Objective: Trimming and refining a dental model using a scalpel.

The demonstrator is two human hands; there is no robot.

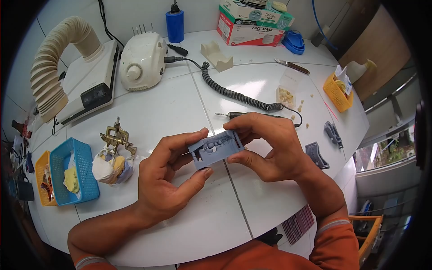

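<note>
So right now we've got the grey printed dental model [216, 149] up off the white tiled bench [180, 108], held between both hands just above the middle of it. Our left hand [168, 177] pinches its left end, thumb under the lower edge and fingers curled behind, and our right hand [270, 146] is clamped on the right end, fingers wrapped over the top and thumb against the front. Teeth side faces up at us, so we'd call this the looking-it-over stage, checking how the two halves sit together. The rotary handpiece [252, 115] lies just behind our right hand on its coiled cord [229, 92], running back to the white motor unit [141, 60], and nobody's touching it. Off to the left are the brass articulator with plaster casts [114, 155] and a blue basket [74, 171]; two more grey printed parts [324, 144] sit to the right. If any trimming is coming, we reckon one hand has to take the whole model firmly so the other can let go and reach back.
</note>
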